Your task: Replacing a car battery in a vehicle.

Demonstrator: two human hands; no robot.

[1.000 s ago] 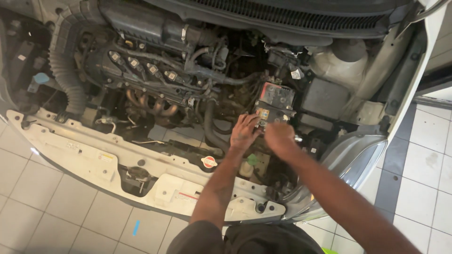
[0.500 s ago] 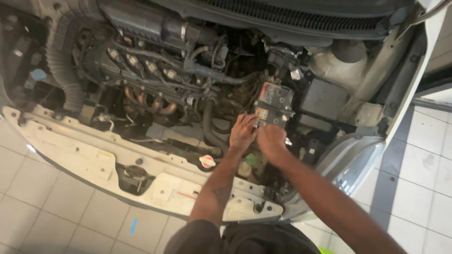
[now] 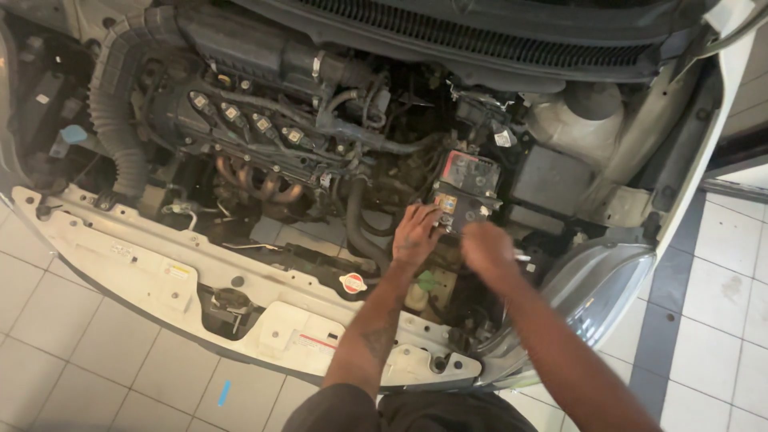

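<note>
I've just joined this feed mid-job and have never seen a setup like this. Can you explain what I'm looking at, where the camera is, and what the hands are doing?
The one view comes from a camera worn on a person's head, looking down into a car's open engine bay. There is no machine here, only two bare hands. The left hand rests with its fingers against the front edge of the black battery. The right hand is blurred, just in front of the battery; whether it holds anything cannot be told. Nearby are a red and white cap, a ribbed air hose on the left, a headlight on the right and a tiled floor below.

Hoses (image 3: 356,216) crowding battery (image 3: 468,188)
</note>
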